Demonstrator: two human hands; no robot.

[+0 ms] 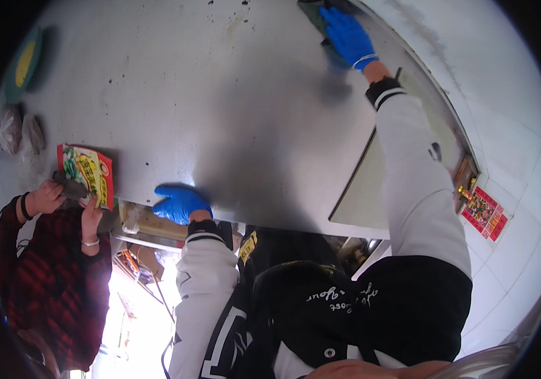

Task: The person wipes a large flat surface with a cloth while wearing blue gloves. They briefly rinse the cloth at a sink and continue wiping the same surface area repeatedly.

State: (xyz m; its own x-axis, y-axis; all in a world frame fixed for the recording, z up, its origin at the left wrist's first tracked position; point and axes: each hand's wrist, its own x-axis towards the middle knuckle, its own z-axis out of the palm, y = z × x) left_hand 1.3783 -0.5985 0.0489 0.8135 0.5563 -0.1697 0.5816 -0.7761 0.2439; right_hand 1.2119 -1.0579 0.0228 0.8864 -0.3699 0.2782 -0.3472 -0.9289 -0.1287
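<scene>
My right hand (348,38), in a blue rubber glove, reaches to the far right of a metal tabletop (166,109). It presses on a dark green cloth (315,16), which lies partly under the fingers. My left hand (180,204), gloved the same way, rests at the near edge of the tabletop with its thumb apart from the fingers and holds nothing. Dark specks and brownish stains (237,21) mark the metal, mostly at the far side.
A co-worker in a red-and-black top (57,284) stands at left, holding a printed food packet (88,173) and a grey cloth (70,184). Plastic bags (31,135) and a green plate (36,61) lie beyond. A pale board (363,189) and tiled wall (502,156) border the right side. An open drawer (142,220) sits below.
</scene>
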